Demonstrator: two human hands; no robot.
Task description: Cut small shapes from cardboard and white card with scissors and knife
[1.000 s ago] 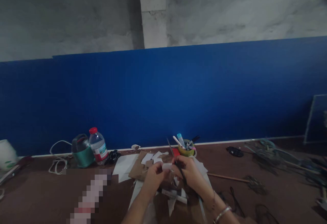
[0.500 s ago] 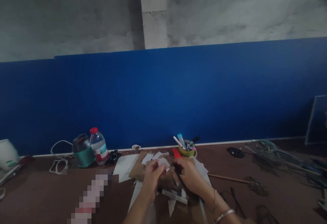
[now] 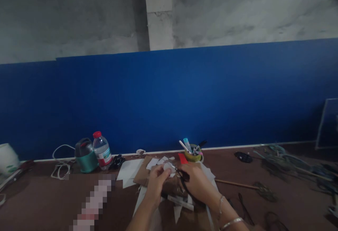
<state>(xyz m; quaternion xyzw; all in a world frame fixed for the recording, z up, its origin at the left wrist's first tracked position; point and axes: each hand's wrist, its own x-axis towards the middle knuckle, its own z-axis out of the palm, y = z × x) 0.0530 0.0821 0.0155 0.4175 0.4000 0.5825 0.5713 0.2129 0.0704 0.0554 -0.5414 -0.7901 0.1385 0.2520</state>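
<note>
My left hand point(image 3: 157, 180) pinches a small rounded piece of white paper point(image 3: 169, 167) between thumb and fingers. My right hand point(image 3: 194, 180) is closed around a pair of scissors point(image 3: 182, 181) with dark handles. Their metal blades reach left to the paper's edge; whether they cut into it I cannot tell. Beneath both hands lie a piece of brown cardboard point(image 3: 141, 175) and several white paper scraps point(image 3: 178, 212). White sheets point(image 3: 130, 169) stick out at the left of the cardboard.
A bowl of pens point(image 3: 194, 156) stands behind my right hand, beside a red piece point(image 3: 182, 158). To the left are a water bottle point(image 3: 102, 152), a green-and-grey container point(image 3: 86, 156) and a white cable point(image 3: 62, 169). Tangled wires point(image 3: 287, 160) lie at the right, before a blue wall point(image 3: 169, 101).
The scissors have turned, and their blades now show beside the paper in my left hand. My right hand has shifted slightly; the left stays nearly in place.
</note>
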